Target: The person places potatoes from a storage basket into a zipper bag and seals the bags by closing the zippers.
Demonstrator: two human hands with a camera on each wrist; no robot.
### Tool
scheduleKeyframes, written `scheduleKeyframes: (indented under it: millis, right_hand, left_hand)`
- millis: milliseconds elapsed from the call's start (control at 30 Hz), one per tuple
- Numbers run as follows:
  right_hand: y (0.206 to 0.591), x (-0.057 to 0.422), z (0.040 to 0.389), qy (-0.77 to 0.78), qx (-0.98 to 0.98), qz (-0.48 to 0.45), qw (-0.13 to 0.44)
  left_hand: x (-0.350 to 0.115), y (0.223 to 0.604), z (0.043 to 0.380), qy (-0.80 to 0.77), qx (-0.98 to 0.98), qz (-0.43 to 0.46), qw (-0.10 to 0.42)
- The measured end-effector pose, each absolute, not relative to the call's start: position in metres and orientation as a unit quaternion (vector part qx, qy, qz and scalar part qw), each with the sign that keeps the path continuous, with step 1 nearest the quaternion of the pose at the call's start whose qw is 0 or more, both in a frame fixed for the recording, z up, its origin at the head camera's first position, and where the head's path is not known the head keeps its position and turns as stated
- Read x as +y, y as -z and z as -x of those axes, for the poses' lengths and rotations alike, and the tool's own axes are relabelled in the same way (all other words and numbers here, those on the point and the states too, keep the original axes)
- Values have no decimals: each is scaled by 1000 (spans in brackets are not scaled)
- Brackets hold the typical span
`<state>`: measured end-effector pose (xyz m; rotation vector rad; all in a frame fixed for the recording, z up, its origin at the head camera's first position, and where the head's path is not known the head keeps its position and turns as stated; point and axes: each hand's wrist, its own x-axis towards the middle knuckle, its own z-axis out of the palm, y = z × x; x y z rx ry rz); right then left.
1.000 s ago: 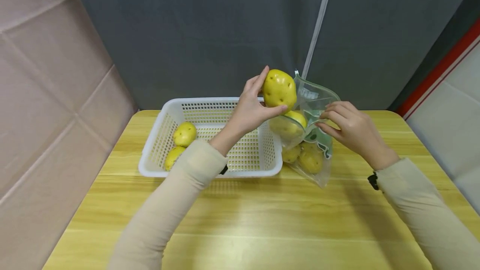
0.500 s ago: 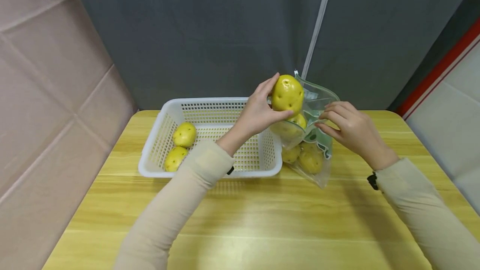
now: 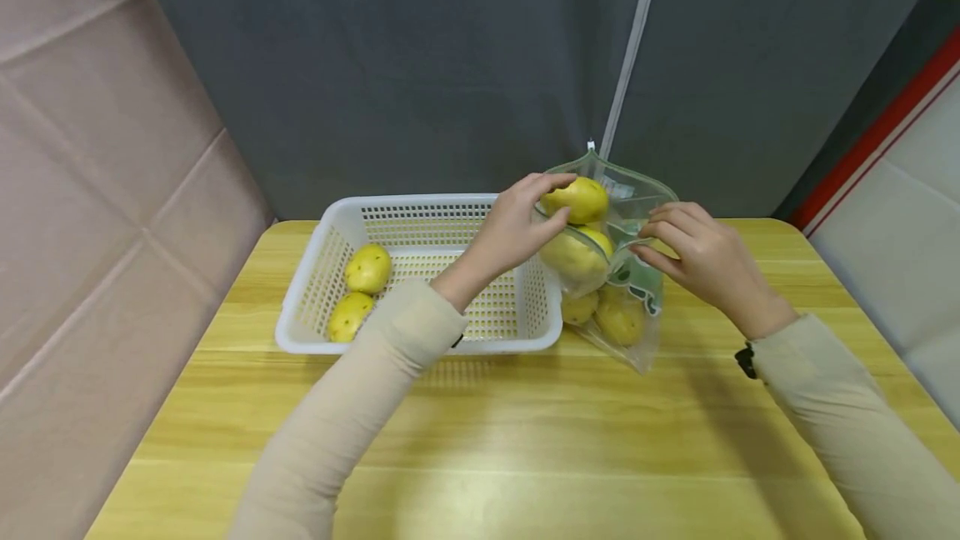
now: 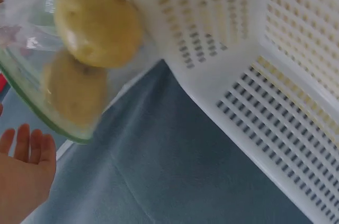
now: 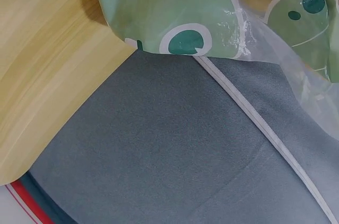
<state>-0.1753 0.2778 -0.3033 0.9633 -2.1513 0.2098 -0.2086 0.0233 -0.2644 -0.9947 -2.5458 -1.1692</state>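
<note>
My left hand [image 3: 517,223] stands at the mouth of a clear zip bag [image 3: 637,202], fingers and thumb parted beside a yellow potato [image 3: 587,200] that lies just inside the rim. In the left wrist view the fingers [image 4: 35,147] of this hand show apart from the potatoes. Below that potato, several more potatoes [image 3: 619,317] fill the bag. My right hand [image 3: 701,257] pinches the bag's near right edge between thumb and fingers. Green printed pattern [image 5: 180,23] covers part of the bag in the right wrist view, where the hand is hidden.
Left of the bag stands a white perforated basket [image 3: 300,319] with two potatoes [image 3: 368,268] at its left end. Both rest on a wooden table [image 3: 480,448]. A grey curtain [image 3: 412,65] hangs behind the table's far edge.
My left hand has lowered the potato from above the bag into its mouth and let it go, its fingers now parted. The right hand has kept its hold on the bag.
</note>
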Motion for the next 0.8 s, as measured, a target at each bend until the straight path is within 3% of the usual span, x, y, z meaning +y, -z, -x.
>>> scheduleKeyframes:
  millis: [233, 467, 800]
  right_hand:
    - [303, 278, 175, -78, -845, -375, 373]
    - [306, 277, 178, -102, -821, -384, 410]
    - [301, 284, 177, -73, -838, -382, 382]
  left_hand:
    - [10, 274, 211, 206, -880, 397, 159]
    - [1, 280, 214, 149, -888, 404, 164]
    - [-5, 287, 222, 83, -876, 432, 199]
